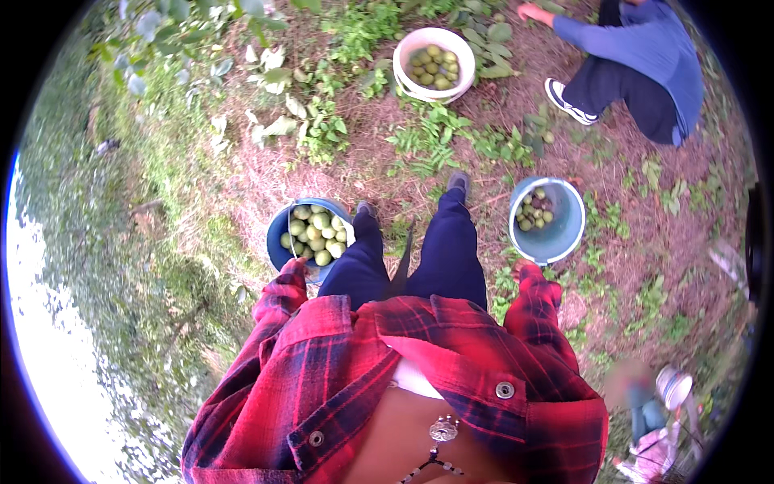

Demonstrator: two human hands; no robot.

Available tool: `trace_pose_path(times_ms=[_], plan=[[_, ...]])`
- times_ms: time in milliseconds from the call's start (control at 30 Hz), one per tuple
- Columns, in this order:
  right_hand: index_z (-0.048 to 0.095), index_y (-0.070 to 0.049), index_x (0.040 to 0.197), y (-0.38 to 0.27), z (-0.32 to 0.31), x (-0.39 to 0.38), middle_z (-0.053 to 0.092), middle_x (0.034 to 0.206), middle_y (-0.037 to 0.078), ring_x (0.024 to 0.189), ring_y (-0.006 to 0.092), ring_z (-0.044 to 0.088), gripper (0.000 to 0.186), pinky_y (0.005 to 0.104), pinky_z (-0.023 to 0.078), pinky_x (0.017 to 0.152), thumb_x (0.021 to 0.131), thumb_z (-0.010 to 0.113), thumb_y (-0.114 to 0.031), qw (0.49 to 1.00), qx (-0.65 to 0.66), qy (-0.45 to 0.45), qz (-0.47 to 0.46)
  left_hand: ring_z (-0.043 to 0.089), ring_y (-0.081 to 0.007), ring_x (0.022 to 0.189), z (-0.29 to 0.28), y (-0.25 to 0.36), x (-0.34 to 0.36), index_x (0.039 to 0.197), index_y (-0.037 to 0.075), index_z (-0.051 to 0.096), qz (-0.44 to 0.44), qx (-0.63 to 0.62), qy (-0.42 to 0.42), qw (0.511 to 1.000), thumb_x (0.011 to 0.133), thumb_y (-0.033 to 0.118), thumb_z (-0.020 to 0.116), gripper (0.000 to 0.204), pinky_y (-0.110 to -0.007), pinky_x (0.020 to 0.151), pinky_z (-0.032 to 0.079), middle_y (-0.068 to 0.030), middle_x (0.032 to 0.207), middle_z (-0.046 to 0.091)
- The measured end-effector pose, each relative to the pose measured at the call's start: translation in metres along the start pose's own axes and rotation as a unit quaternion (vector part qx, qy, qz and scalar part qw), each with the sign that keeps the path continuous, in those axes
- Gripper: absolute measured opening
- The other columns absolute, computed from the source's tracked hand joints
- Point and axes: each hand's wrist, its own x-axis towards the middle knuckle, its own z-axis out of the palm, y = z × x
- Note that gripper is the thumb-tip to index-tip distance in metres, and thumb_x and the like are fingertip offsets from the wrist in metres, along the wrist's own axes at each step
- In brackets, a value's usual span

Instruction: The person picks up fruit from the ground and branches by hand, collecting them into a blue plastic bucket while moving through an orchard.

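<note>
My left hand (300, 265), mostly covered by its red plaid sleeve, is at the near rim of a blue bucket (276, 237). Round green fruits (317, 228) fill much of this bucket beside my left leg. Its thin handle runs down toward the hand; a grip on it cannot be made out. My right hand (526, 265) hangs low on the other side, near a blue-green bucket (569, 222). Smaller green and dark fruits (535, 211) lie inside that one. The right hand's fingers are too small and partly hidden to read.
Ahead stands a white bucket (401, 68) with green fruits. At the far right a person in a blue top (657, 48) crouches with one arm reaching out. Another person (649, 431) is behind at right, near a white bucket (674, 387). Leafy plants (427, 141) dot the dry-grass ground.
</note>
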Motion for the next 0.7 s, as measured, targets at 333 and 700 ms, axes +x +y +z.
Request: trace_pose_path(times_ms=[333, 700], plan=[[0.042, -0.012, 0.083, -0.234, 0.046, -0.032, 0.044, 0.054, 0.006, 0.043, 0.0214, 0.043, 0.013, 0.0344, 0.037, 0.039, 0.071, 0.045, -0.008, 0.969, -0.152, 0.193, -0.015, 0.037, -0.0149, 0.041, 0.027, -0.045, -0.036, 0.063, 0.005, 0.041, 0.061, -0.478, -0.019, 0.876, 0.069, 0.014, 0.054, 0.016, -0.027, 0.04, 0.03, -0.0033, 0.048, 0.038], [0.018, -0.025, 0.121, -0.318, 0.283, 0.029, 0.042, 0.053, 0.007, 0.041, 0.0172, 0.04, 0.058, 0.0317, 0.037, 0.042, 0.072, 0.042, -0.004, 0.897, -0.394, 0.063, -0.192, 0.031, -0.0149, 0.034, -0.061, -0.093, 0.053, 0.064, 0.009, 0.037, 0.021, -0.495, -0.062, 0.866, 0.071, 0.013, 0.053, 0.018, -0.031, 0.037, 0.031, -0.0012, 0.042, 0.031]])
